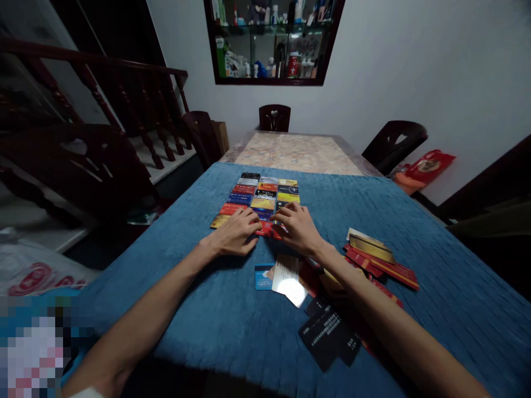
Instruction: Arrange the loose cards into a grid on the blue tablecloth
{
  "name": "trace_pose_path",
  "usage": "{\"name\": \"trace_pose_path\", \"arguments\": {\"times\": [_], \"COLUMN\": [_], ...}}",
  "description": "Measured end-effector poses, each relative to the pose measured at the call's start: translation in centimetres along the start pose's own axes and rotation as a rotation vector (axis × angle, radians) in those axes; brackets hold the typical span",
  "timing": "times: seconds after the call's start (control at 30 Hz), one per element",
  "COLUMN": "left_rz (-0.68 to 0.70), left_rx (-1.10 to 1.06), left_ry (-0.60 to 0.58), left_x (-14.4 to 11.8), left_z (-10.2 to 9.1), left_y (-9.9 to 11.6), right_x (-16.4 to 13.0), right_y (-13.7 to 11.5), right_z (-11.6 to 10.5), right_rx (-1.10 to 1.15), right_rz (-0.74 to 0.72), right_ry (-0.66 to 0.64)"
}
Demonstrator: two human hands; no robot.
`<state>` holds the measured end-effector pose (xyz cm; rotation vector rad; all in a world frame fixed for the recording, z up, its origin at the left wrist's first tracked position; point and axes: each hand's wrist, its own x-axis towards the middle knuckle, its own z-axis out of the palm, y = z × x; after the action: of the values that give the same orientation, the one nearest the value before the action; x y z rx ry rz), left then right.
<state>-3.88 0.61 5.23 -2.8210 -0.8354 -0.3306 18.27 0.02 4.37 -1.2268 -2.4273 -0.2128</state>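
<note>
Bank-type cards lie in three overlapping columns on a blue cloth point(191, 221). My left hand point(238, 229) rests at the near end of the left and middle columns, its bent fingertips touching a red card point(264, 229). Beside it, my right hand point(296, 225) is at the near end of the right column, with thumb and fingers around another red card point(277, 232); that card is partly hidden. A gold card point(219, 220) lies at the bottom of the left column, next to my left hand. Under my right forearm, loose cards are spread, including a blue one point(263, 278) and a white one point(286, 275).
A pile of red and gold cards point(381, 257) lies to the right, and black cards point(329, 334) lie nearer me. The table's patterned far end point(298, 150) shows beyond the cloth. Chairs point(274, 118) stand around it, and a railing point(103, 63) runs at the left.
</note>
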Motion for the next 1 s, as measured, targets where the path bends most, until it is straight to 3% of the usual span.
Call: {"name": "trace_pose_path", "arguments": {"times": [0.23,0.43,0.77,1.0], "left_rz": [0.173,0.299,0.303,0.239], "left_rx": [-0.062,-0.136,-0.202,-0.203], "left_ry": [0.005,-0.054,-0.151,-0.206], "left_x": [0.5,0.6,0.3,0.1], "left_z": [-0.7,-0.6,-0.5,-1.5], "left_y": [4.0,6.9,7.0,6.4], "right_x": [-0.9,-4.1,-7.0,-7.2], "right_y": [0.5,0.6,-0.4,-0.8], "right_z": [-1.5,-1.3,-1.0,-1.5], "right_rx": [0.083,0.174,0.296,0.252], "right_rz": [-0.086,-0.136,-0.105,-0.133], "right_ry": [0.081,-0.053,-0.27,-0.283]}}
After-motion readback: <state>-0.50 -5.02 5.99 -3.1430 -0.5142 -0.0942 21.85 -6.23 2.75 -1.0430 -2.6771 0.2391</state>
